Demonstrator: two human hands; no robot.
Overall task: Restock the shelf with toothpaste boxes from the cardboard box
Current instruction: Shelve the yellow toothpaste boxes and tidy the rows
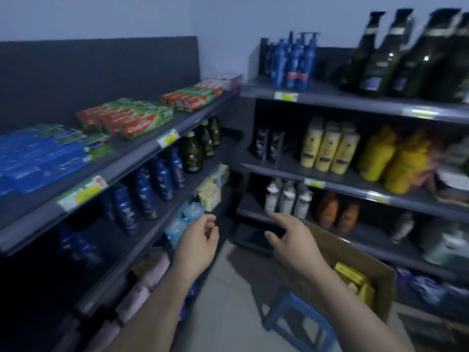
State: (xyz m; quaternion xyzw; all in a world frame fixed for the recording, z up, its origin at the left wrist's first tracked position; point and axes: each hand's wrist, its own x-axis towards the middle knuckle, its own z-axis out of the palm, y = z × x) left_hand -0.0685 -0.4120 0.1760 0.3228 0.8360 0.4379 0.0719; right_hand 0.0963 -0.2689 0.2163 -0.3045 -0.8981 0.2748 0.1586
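Both hands are bare and hold nothing: the left hand (pixel 196 246) has loosely curled fingers, and the right hand (pixel 295 246), with fingers relaxed and apart, hovers by the open brown cardboard box (pixel 350 252) on a blue plastic stool (pixel 291 304); red-and-green toothpaste boxes (pixel 127 120) lie on the grey top shelf (pixel 137 161)

Left hand (pixel 200 240): raised beside the left shelving, fingers loosely curled, holding nothing.
Right hand (pixel 291 240): held over the left edge of the cardboard box, fingers spread, empty.
Cardboard box (pixel 375 283): open, on a blue stool (pixel 291 323), yellow packs (pixel 352 278) inside.
Top left shelf (pixel 142 158): blue toothpaste boxes (pixel 43 158) at the near end, red-and-green toothpaste boxes (pixel 132 120) further along, all lying flat.
Shelf below: blue bottles (pixel 149 189), then dark green bottles (pixel 193 153), upright.
Right shelving: blue pump bottles (pixel 294 62) on top, cream bottles (pixel 327 148) beneath, white bottles (pixel 286 199) lower still.
Sharpness: blurred, labels unreadable.
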